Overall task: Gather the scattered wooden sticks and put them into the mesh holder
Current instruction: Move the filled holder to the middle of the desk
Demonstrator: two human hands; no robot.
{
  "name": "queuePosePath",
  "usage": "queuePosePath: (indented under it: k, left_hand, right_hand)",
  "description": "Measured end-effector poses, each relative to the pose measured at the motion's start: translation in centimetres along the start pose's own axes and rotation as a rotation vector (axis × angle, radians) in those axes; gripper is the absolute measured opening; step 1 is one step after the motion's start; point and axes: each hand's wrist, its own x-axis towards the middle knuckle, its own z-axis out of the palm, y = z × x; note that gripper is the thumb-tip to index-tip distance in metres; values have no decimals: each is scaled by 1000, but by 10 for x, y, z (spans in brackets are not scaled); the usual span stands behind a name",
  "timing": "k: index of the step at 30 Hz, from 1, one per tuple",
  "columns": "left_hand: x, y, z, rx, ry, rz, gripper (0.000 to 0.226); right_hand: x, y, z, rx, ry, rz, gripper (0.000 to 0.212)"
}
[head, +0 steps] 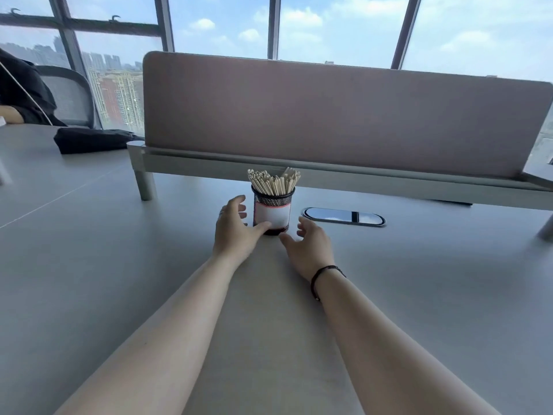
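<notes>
Both arms stretch out across the grey counter [89, 265], and right between the hands stands the mesh holder [273, 212], upright, black mesh with a white label on its front. It's packed with wooden sticks [273, 181], their tips fanning out above the rim. The left hand [236, 232] sits just beside the holder on its left, fingers spread and curled, thumb reaching to the holder's base and seemingly touching it, though it isn't closed around anything. The right hand [311, 245] is slightly nearer the camera, on the holder's right, fingers loose and apart, thumb pointing toward the base but short of contact. A dark band [321, 278] circles the right wrist. Behind the holder runs a pinkish divider panel [344, 115] on a raised rail. An oval cable port [344, 217] lies in the counter just right of the holder. Far left, a black pouch [92, 140] rests on the counter.
</notes>
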Motion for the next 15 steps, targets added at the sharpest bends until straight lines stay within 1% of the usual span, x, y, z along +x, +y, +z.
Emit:
queuePosePath:
  k: [2,4,6,7,9,12,15]
  left_hand:
    - [-10,4,-4,19,3,-11,73]
    - [-25,9,-10,31,10,-35,53]
    - [-44,15,-18,56,-14,-26,30]
    - [-55,18,-22,82,-50,5,25]
    - [-78,24,-27,137,-141,96,32]
    - [-114,35,-31,197,-262,235,40]
    - [-145,48,-33,293,-369,361,38]
  right_hand:
    - [-16,4,-10,-23,-30,-12,68]
    - [-31,9,-22,-40,-59,-17,63]
    - [-49,13,-36,-48,-98,-22,54]
    - [-59,14,-43,-77,-123,-30,49]
    - [-78,17,-53,-203,-167,-97,41]
    - [-103,22,-64,-362,-230,-199,39]
    - [-124,24,-74,-396,-263,-226,35]
